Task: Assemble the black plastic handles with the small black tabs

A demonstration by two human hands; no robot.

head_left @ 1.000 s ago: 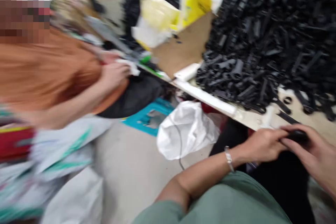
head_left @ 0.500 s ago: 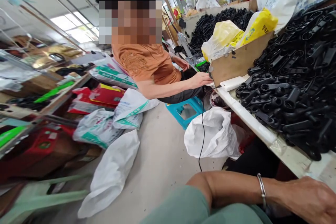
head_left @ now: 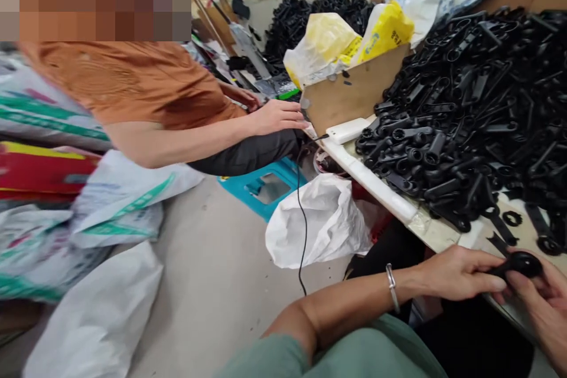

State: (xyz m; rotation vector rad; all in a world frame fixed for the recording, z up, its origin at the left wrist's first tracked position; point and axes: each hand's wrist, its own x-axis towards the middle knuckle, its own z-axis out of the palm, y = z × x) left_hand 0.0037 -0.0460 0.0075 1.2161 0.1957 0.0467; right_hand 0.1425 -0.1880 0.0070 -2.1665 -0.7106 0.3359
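At the table's near edge, my left hand (head_left: 460,274), a metal bangle on its wrist, pinches the narrow end of a black plastic part (head_left: 525,264) with a rounded, glossy head. My right hand (head_left: 543,307), partly cut off by the right edge, closes its thumb and fingers on the same part near the head. Just beyond my hands lie a few loose black parts, among them a toothed black ring (head_left: 512,218). A large heap of similar black plastic parts (head_left: 460,106) covers the table behind them.
A cardboard divider (head_left: 354,91) and a white power bank-like box (head_left: 348,131) with a black cable (head_left: 302,218) stand left of the heap. A co-worker in an orange shirt (head_left: 146,88) sits at left. A white sack (head_left: 314,224) and blue stool (head_left: 261,189) are on the floor.
The view has swung to the right, so the co-worker and sacks sit further left. My right hand and the black part between my hands have come into view.
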